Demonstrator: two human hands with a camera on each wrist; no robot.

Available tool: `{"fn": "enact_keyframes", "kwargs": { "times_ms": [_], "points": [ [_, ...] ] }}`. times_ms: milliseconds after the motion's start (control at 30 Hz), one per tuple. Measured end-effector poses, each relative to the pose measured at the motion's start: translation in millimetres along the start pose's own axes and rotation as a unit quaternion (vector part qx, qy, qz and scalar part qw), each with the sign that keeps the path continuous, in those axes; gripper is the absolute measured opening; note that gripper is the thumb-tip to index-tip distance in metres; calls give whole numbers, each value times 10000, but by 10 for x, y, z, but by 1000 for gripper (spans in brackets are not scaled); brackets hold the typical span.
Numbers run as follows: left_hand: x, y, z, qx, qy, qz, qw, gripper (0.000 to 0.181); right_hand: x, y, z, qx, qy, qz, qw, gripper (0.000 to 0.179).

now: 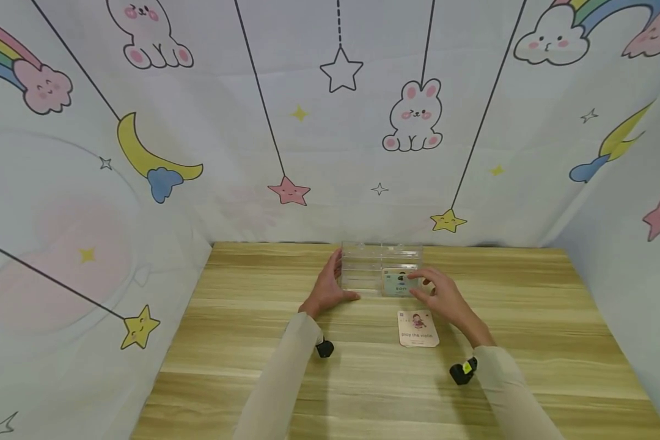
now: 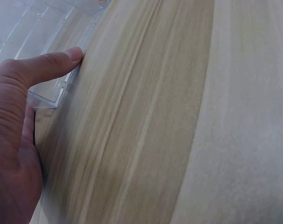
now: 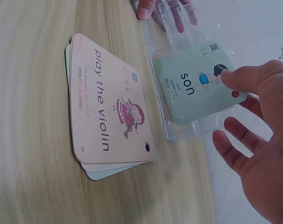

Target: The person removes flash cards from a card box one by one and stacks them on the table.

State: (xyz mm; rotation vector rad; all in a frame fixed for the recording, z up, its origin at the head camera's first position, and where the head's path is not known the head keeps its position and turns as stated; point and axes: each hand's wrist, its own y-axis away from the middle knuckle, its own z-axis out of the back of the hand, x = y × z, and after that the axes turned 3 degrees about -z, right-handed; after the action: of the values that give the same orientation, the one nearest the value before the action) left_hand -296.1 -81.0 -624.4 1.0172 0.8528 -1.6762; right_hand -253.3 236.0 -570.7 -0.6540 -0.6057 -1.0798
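A clear plastic box [image 1: 361, 281] with divided compartments stands near the table's back edge. My left hand [image 1: 328, 287] grips its left end, the thumb [image 2: 62, 63] lying along the front edge. In the box's right part sits a green flash card marked "son" [image 3: 192, 84], apparently the front of a small stack. My right hand [image 1: 442, 299] pinches this card near its upper right corner; how far the other fingers reach behind it is hidden. Below the box lies a small pile of flash cards, topped by a pink "play the violin" card [image 3: 111, 107].
The wood-patterned table [image 1: 242, 342] spreads under both hands. White cartoon-printed fabric [image 1: 319, 140] hangs behind the table and along both sides. Each wrist carries a small black camera, such as the one on the right wrist [image 1: 462, 373].
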Motion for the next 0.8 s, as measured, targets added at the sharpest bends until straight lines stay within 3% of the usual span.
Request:
{"fn": "enact_keyframes", "kwargs": {
  "times_ms": [167, 433, 800],
  "points": [
    [-3, 1, -5, -13, 32, -48, 10000, 127, 26, -1, 3, -174, 60, 93, 9998, 31],
    [9, 0, -10, -20, 54, -57, 10000, 127, 70, 25, 57, -735, -139, 237, 9969, 51],
    [26, -10, -10, -18, 37, -16, 10000, 128, 90, 109, 168, -627, -481, 192, 9967, 58]
  ]
}}
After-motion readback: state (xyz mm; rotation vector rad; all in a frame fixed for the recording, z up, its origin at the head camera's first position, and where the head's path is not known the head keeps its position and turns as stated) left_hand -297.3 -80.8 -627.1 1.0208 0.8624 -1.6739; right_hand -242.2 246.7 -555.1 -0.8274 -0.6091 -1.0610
